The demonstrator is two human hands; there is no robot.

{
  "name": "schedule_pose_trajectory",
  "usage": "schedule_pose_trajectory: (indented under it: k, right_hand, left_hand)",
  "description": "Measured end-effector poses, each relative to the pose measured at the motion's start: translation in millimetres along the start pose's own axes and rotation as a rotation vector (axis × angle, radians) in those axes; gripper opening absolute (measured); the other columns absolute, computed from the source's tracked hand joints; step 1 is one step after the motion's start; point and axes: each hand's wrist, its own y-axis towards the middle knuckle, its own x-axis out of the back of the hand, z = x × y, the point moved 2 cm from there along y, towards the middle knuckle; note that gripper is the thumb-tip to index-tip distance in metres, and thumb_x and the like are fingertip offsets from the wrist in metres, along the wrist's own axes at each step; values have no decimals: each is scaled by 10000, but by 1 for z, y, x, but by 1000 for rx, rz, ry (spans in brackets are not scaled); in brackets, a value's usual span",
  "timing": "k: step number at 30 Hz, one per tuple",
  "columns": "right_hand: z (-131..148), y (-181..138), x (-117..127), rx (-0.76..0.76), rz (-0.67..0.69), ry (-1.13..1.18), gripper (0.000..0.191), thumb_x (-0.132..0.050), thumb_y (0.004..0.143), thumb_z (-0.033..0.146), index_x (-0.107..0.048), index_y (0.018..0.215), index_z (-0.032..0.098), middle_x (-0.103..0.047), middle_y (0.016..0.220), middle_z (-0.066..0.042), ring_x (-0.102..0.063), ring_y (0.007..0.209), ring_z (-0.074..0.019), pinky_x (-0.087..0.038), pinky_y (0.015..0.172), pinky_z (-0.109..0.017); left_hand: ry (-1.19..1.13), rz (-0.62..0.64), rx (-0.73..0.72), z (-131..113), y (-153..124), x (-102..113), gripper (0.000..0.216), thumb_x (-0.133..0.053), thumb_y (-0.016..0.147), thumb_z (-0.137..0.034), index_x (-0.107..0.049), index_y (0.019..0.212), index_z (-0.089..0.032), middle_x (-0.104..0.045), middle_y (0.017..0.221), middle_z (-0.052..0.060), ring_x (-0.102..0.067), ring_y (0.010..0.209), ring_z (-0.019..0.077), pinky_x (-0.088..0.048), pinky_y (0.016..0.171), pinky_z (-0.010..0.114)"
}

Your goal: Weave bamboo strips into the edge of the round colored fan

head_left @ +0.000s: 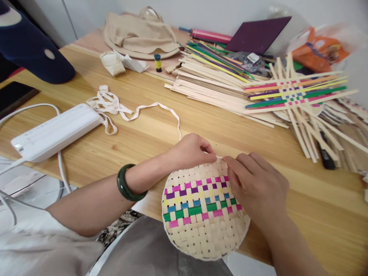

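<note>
My left hand (191, 151) and right hand (255, 184), fingers pinched on white tape (220, 156), meet at the top rim of the fully woven round mat (201, 214) at the desk (161, 130) edge; edging seems barely begun.

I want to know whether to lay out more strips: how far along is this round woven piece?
The round woven mat looks fully woven and trimmed, coloured bands across its middle. In hand: the left hand and right hand pinch the white ribbon at its top rim. Most of the rim shows no ribbon yet. A second weave lies untrimmed.
</note>
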Motion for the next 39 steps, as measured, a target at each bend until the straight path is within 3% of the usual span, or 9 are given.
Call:
schedule_pose_trajectory:
  k: [8,12,16,26,29,32,34,36,39]
  right_hand:
    - [9,-2,-3,15,65,19,170,-512,812,40,-634,775,152,-567,651,-21,-477,663,-171,-366,595,-298]
    - [5,-4,-1,-96,6,30,89,-577,841,130,-645,891,157,-628,711,-5,-538,671,-141,-365,564,-270]
    - [-1,-4,3,-193,-66,64,24,-601,842,162,-620,838,177,-654,739,11,-577,673,-110,-369,539,-239]
    - [4,-1,-5,-47,15,57,92,-576,840,111,-625,803,180,-640,694,2,-547,670,-134,-342,527,-276]
    - [-8,-2,-2,-163,-39,230,117,-604,852,193,-661,954,201,-669,793,-4,-573,743,-142,-412,595,-267]
    - [-32,-5,4,-456,-222,394,137,-587,866,240,-691,952,218,-661,959,-48,-579,919,-183,-462,726,-301]
    - [-45,-8,3,-643,-255,515,139,-577,867,273,-704,894,223,-648,964,-54,-575,945,-199,-465,745,-323]
    - [-51,-10,-4,-752,-87,776,159,-589,852,327,-702,797,230,-649,886,-36,-586,878,-190,-464,723,-317]
    - [-44,-12,-19,-885,410,1268,246,-613,818,418,-672,682,221,-621,764,-19,-568,748,-169,-446,630,-288]
  left_hand:
    - [47,0,-21,3,1,-1,127,-645,663,-268,-713,669,-161,-654,614,0,-512,543,88,-367,501,205]
    - [7,17,18,-1,-1,2,119,-642,680,-244,-712,679,-147,-631,580,-2,-501,512,78,-363,484,198]
    - [-6,9,22,-4,-2,5,111,-649,685,-231,-714,687,-142,-624,568,-4,-491,493,71,-361,481,197]
    - [-15,19,-28,-3,-1,2,136,-648,693,-253,-733,710,-147,-668,650,15,-548,599,101,-389,518,196]
    - [-66,56,-10,-4,-1,3,165,-647,706,-271,-737,753,-140,-660,642,16,-544,576,96,-388,504,194]
    - [-132,115,-9,-5,-2,5,194,-657,710,-300,-731,787,-137,-664,655,19,-544,553,90,-388,487,191]
    - [-165,159,-16,-6,-4,5,203,-667,712,-312,-729,794,-137,-667,662,18,-542,545,84,-387,480,186]
    - [-203,195,-20,-7,-5,3,200,-678,715,-315,-730,794,-138,-669,661,16,-541,544,78,-388,480,179]
    - [-261,231,-29,-8,-7,0,192,-700,711,-310,-736,804,-146,-684,684,15,-561,565,80,-403,492,176]
